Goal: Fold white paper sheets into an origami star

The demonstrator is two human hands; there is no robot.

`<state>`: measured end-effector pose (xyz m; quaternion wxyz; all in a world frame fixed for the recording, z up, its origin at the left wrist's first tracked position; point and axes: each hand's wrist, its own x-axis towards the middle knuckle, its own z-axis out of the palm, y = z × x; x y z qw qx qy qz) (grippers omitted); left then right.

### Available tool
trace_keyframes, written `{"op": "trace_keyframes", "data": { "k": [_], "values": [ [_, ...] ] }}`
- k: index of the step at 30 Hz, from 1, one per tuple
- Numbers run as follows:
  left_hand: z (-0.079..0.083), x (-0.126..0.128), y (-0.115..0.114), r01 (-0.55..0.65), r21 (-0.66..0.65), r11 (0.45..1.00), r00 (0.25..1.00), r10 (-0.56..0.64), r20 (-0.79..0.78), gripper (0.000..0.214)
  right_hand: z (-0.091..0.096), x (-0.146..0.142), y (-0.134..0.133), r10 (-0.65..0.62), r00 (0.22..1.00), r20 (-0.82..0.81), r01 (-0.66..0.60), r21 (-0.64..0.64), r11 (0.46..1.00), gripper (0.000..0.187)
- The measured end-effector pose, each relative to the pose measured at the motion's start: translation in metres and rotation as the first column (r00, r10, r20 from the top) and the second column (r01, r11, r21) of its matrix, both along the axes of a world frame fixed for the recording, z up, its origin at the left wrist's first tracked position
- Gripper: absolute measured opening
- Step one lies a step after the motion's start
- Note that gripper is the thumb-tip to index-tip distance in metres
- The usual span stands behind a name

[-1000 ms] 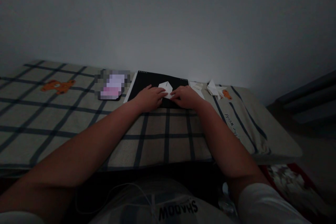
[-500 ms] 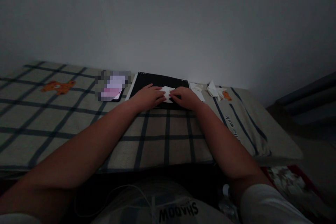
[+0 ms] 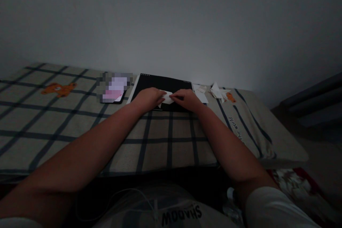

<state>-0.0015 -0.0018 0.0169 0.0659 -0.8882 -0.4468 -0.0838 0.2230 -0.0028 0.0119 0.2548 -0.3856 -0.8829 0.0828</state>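
A small white folded paper (image 3: 167,97) lies on a black board (image 3: 165,82) at the far side of a checked bed cover (image 3: 80,121). My left hand (image 3: 148,99) rests on the paper's left edge, fingers curled down and pressing it. My right hand (image 3: 187,99) comes from the right, its fingers pinched together on the paper's top right edge. Both hands nearly meet over the paper and hide most of it.
A phone (image 3: 113,89) lies left of the board. Right of it sit a white paper sheet (image 3: 201,92) and several folded paper pieces (image 3: 219,92). A plain wall rises behind. The bed's right edge (image 3: 280,142) drops off to the floor.
The paper stood up as a raised flap between my hands a second ago; now it lies flattened on the board under my fingers. My hands have closed in slightly.
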Motion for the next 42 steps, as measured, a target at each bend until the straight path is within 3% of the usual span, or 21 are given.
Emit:
{"op": "trace_keyframes", "data": {
  "k": [5,10,17,22,32,38,42],
  "values": [
    [0.001,0.0,0.002,0.101,-0.05,0.994,0.995,-0.101,-0.012,0.034,-0.003,0.003,0.007,-0.051,0.992,0.112,0.047,0.041,0.998,0.028],
    [0.002,0.001,0.002,0.106,-0.07,0.992,0.994,-0.105,0.013,0.033,-0.003,0.002,0.007,-0.067,0.97,0.232,0.057,0.048,0.997,0.024],
    [0.002,0.001,-0.001,0.141,0.031,0.99,0.99,-0.141,0.018,0.035,0.002,-0.009,0.0,-0.125,0.951,0.282,0.096,0.112,0.989,0.022],
    [0.001,0.002,-0.002,0.139,-0.007,0.99,0.99,-0.139,0.035,0.034,0.006,-0.012,-0.003,-0.171,0.954,0.248,0.141,0.134,0.981,0.021],
    [-0.006,-0.01,0.012,0.214,-0.116,0.97,0.972,-0.199,0.126,0.036,0.006,-0.002,-0.002,-0.064,0.968,0.242,0.057,0.033,0.998,0.022],
    [-0.009,-0.011,0.016,0.278,-0.097,0.956,0.955,-0.264,0.136,0.034,0.007,-0.001,-0.002,0.043,0.983,0.179,-0.046,0.014,0.999,0.021],
    [-0.005,-0.012,0.014,0.26,-0.014,0.966,0.961,-0.257,0.105,0.032,0.006,0.0,-0.001,-0.027,0.991,0.132,0.03,-0.023,0.999,0.018]
  ]
}}
